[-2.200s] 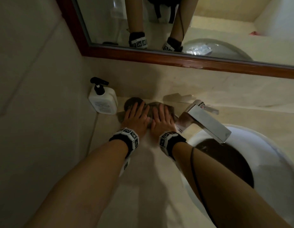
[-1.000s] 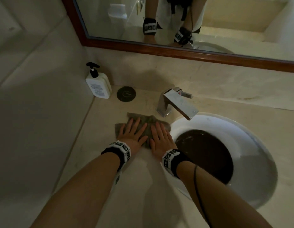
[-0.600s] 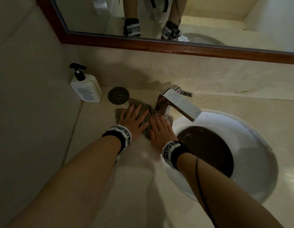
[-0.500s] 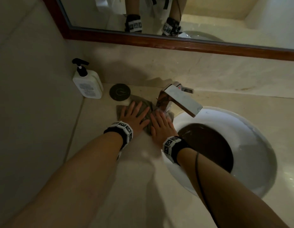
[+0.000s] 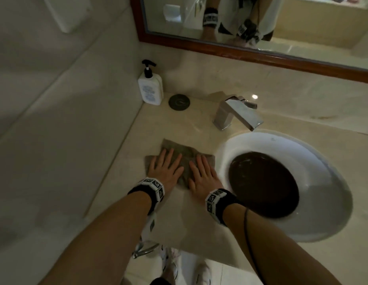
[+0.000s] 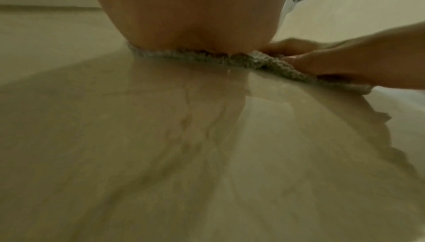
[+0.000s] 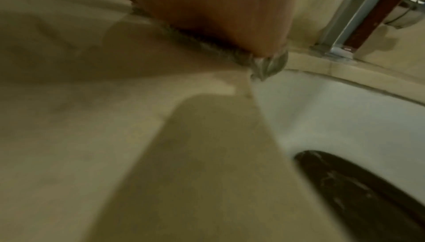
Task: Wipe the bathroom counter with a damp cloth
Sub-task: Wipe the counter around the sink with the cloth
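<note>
Pale beige tiled walls [image 5: 55, 103] fill the left half of the head view, dimly lit, with a white box-like fixture [image 5: 65, 13] mounted at the upper left. A mirror [image 5: 261, 23] in a dark red-brown wooden frame runs across the top right above a beige marble backsplash [image 5: 282, 95] that carries one small bright glint of light. At the bottom centre, a strip of light tiled floor [image 5: 226, 274] shows below the desk's front edge.
</note>
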The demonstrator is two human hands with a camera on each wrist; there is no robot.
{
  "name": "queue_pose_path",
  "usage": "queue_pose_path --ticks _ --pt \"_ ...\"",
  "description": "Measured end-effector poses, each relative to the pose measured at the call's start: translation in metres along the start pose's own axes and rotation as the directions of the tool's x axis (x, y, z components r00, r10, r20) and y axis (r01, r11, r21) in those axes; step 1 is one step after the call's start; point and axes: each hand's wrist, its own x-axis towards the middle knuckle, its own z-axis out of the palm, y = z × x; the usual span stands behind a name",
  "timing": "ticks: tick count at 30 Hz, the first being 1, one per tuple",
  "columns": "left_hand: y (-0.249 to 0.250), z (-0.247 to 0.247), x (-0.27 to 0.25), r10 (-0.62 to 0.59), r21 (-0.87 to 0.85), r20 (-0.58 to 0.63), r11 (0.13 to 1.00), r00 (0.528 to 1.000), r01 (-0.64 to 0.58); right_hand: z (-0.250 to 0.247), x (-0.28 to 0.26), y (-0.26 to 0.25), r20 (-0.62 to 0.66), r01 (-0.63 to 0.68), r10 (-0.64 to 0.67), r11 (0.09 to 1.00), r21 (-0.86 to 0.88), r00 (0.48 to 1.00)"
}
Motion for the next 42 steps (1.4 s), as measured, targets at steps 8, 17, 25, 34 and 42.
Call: queue_pose_path --ticks 8,17,25,34,42 --pt "-0.011 0.005 -0.01 -0.069 -0.072 -0.03 0.995 0.997 0.067 0.006 0.021 -0.011 -0.011 -0.124 0.124 0.992 0.02 0.992" --pt "-0.063 -0.02 0.056 -0.047 -0.078 -0.056 0.996 0.997 0.043 -0.008 0.097 -0.021 -0.04 -0.055 0.055 0.998 0.008 0.998" --pt "-0.099 -0.048 0.123 -0.053 -0.046 -0.067 0.998 0.996 0.05 -0.025 0.17 -0.029 -0.062 -0.075 0.072 0.996 -0.041 0.996" --pt "-0.103 -0.049 0.111 -0.095 -0.066 -0.04 0.994 0.995 0.092 -0.023 0.172 -0.033 -0.035 -0.036 0.034 0.998 -0.057 0.999" --pt "-0.084 -0.02 0.026 -0.182 -0.007 -0.066 0.983 0.981 0.182 -0.009 0.107 -0.051 0.105 0.04 -0.031 0.996 -0.076 0.994"
